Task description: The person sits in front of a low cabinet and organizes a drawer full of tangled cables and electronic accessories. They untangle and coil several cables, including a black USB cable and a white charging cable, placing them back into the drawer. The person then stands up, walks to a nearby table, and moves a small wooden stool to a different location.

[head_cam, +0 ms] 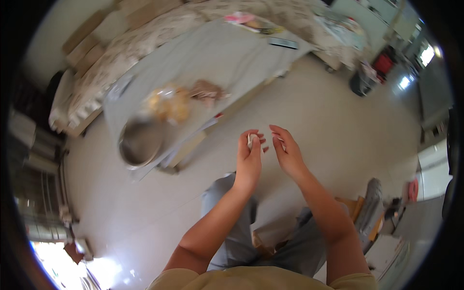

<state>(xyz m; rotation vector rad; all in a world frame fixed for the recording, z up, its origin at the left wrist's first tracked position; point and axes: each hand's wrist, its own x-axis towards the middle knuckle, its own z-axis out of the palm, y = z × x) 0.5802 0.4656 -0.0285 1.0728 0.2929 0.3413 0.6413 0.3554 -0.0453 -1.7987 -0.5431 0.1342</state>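
Observation:
Both hands are raised over the tiled floor, in front of the knees. My left hand curls around a small white thing, perhaps tissue or cloth; blur hides what it is. Facing it, a short gap away, my right hand has its fingers bent, with a bit of white between thumb and fingers. To the left, on the low table, stand a round metal bowl and a clear plastic bag with yellowish contents. A crumpled brownish cloth or bag lies beside it.
A phone-like flat object and colourful packaging lie towards the table's far end. A sofa with a patterned cover runs behind the table. A dark waste bin stands on the floor at the upper right.

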